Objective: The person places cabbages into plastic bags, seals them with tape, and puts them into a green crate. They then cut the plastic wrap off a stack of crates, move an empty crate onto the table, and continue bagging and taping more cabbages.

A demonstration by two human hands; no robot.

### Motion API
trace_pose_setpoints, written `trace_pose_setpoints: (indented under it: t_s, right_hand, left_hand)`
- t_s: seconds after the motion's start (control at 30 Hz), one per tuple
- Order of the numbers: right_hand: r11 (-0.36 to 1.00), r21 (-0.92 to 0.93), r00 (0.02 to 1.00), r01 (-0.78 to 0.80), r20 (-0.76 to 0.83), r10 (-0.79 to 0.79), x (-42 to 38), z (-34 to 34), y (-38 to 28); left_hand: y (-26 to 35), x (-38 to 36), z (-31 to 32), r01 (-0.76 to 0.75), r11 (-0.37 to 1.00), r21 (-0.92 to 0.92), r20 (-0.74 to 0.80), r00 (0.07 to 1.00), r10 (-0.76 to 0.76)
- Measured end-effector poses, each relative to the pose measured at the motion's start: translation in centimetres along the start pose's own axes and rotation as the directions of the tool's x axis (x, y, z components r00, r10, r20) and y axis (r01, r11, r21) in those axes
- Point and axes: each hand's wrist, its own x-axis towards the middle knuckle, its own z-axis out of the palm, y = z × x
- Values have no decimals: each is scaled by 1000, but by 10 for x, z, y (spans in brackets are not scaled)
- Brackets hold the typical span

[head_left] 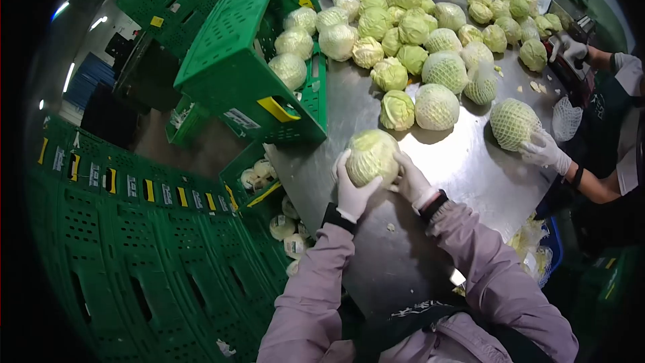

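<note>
A pale green cabbage [370, 154] rests on the steel table [463, 168] in front of me. My left hand [351, 190], in a white glove, cups its near left side. On the right side, my right hand [411, 179], also gloved, presses against it. Both hands grip the same cabbage.
Several cabbages [410, 33], some in white foam net, crowd the far half of the table. A green crate [248, 60] tilted at the table's left edge holds netted cabbages. A co-worker's gloved hand [543, 150] touches a netted cabbage [513, 123] at right. Stacked green crates [154, 255] fill the left.
</note>
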Motion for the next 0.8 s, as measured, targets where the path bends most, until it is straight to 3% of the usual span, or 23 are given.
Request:
trace_pose_setpoints:
  t_s: [0.07,0.13,0.17,0.2,0.27,0.33,0.4,0.47,0.53,0.57,0.6,0.63,0.67,0.73,0.77,0.8]
  right_hand:
    - [999,-25,998,35,-48,-36,-40,-14,13]
    - [972,-215,989,-94,-129,67,-79,-31,15]
    - [958,-271,984,-89,-173,43,-108,-22,9]
    - [961,-254,979,-107,-194,58,-131,-21,4]
    - [913,-359,969,-194,-213,123,-172,-28,1]
    - [885,-417,967,-208,-222,123,-195,-44,9]
    - [862,-462,973,-211,-183,140,-205,-61,24]
    - [862,-474,976,-182,-196,98,-215,-69,40]
    - [831,-541,985,-127,-170,40,-223,-79,54]
    - [868,-477,979,-138,-200,45,-226,-77,57]
    - [870,-474,979,-133,-201,40,-229,-73,59]
    - [792,-610,971,28,-170,-166,-234,-68,60]
    - [664,-727,926,174,-108,-361,-238,-61,58]
    - [683,-710,910,171,-153,-386,-244,-44,46]
    - [492,-840,841,228,-85,-534,-243,-39,43]
    - [275,-928,757,251,11,-653,-242,-31,36]
  left_hand:
    - [18,-33,-4,56,997,-51,66,996,-53]
    - [29,-66,-3,155,965,-213,153,980,-123]
    - [34,-79,-4,255,901,-351,246,954,-174]
    - [46,-86,-10,278,896,-347,270,944,-188]
    - [75,-98,-23,545,753,-369,482,805,-346]
    - [72,-120,-21,536,752,-384,497,806,-320]
    - [69,-127,-23,494,862,-113,561,748,-355]
    - [72,-133,-16,520,847,-110,580,726,-370]
    - [80,-137,-13,384,920,-80,465,831,-307]
    - [90,-134,-13,381,921,-79,468,830,-303]
    - [104,-127,-13,119,992,49,373,919,-128]
    - [113,-122,-12,-143,969,199,303,950,77]
    - [115,-120,-11,-151,969,198,308,948,85]
    - [116,-115,-8,-144,978,149,316,944,91]
    - [115,-112,-2,4,1000,12,286,958,-7]
    - [116,-109,0,-1,1000,12,288,958,-2]
